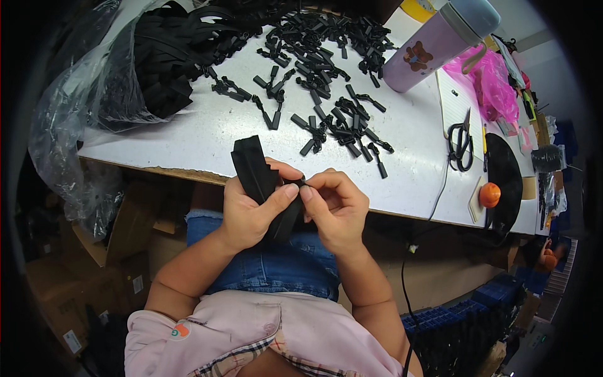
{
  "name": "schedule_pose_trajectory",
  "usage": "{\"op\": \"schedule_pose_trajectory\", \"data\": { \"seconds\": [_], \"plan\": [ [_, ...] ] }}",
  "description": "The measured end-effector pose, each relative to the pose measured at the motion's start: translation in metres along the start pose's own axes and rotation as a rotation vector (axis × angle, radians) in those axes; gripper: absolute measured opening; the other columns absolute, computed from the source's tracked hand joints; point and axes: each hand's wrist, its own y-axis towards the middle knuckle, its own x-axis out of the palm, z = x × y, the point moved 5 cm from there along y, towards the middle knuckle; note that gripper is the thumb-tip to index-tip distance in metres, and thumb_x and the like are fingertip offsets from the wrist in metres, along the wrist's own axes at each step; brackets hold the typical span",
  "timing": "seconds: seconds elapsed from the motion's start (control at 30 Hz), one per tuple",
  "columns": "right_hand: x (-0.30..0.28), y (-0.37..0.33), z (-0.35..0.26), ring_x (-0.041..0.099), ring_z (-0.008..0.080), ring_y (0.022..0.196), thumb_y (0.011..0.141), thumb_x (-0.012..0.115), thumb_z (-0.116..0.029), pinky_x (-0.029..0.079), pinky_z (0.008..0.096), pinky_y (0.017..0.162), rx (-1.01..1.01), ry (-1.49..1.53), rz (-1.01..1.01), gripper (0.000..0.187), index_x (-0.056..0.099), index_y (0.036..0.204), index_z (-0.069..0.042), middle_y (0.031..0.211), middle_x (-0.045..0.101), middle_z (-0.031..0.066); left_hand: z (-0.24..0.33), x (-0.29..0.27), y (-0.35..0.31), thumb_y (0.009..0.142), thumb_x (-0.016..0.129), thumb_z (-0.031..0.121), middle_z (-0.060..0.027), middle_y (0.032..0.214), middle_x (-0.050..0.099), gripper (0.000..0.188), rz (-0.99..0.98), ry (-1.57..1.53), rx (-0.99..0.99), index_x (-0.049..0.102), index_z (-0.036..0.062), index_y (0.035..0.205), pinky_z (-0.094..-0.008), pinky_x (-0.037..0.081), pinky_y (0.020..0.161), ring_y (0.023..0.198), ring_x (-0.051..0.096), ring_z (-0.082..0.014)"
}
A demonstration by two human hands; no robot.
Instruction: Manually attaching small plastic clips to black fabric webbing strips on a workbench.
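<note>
My left hand is closed around a folded bundle of black zipper tape, whose folded end stands up above the fingers while the rest hangs toward my lap. My right hand pinches a small black zipper slider between thumb and forefinger. It meets the tape's end at my left thumb tip; the fingers hide most of it. Both hands are just off the table's near edge. Beyond them, many loose black zipper sliders with long pulls lie scattered on the white table.
A clear plastic bag with more black zipper tape sits at the left. To the right are a lilac bottle, black scissors, a notebook, a pink bag and an orange round object. A cable hangs over the edge.
</note>
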Motion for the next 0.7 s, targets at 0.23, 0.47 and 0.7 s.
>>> {"op": "schedule_pose_trajectory", "data": {
  "seconds": [0.23,0.47,0.7],
  "plan": [
    [-0.007,0.006,0.005,0.039,0.0019,0.043,0.077,0.057,-0.002,0.030,0.0149,0.037,0.390,0.291,-0.184,0.007,0.052,0.078,0.003,0.060,0.049,0.0006,-0.002,0.001,0.001,0.074,0.058,0.006,-0.0073,0.083,0.053,0.016,-0.099,-0.099,-0.145,0.055,-0.0026,0.087,-0.0219,0.040,0.067,0.072,0.051,-0.0107],
    [0.002,-0.003,0.003,0.041,0.0010,0.050,0.078,0.056,-0.002,0.032,0.0136,0.043,0.208,0.130,-0.050,0.006,0.052,0.079,0.002,0.065,0.050,0.0001,-0.002,0.001,0.002,0.078,0.057,0.008,-0.0045,0.082,0.054,0.016,-0.106,-0.058,-0.072,0.056,-0.0015,0.091,-0.0210,0.042,0.068,0.075,0.052,-0.0091],
    [-0.001,-0.004,0.003,0.040,0.0011,0.057,0.082,0.053,-0.006,0.032,0.0145,0.048,0.099,0.039,-0.170,0.007,0.052,0.083,0.001,0.068,0.048,-0.0021,0.006,0.002,-0.002,0.075,0.058,0.007,-0.0071,0.083,0.050,0.016,-0.063,-0.053,-0.122,0.054,-0.0011,0.088,-0.0174,0.038,0.054,0.064,0.047,-0.0065]
  ]
}}
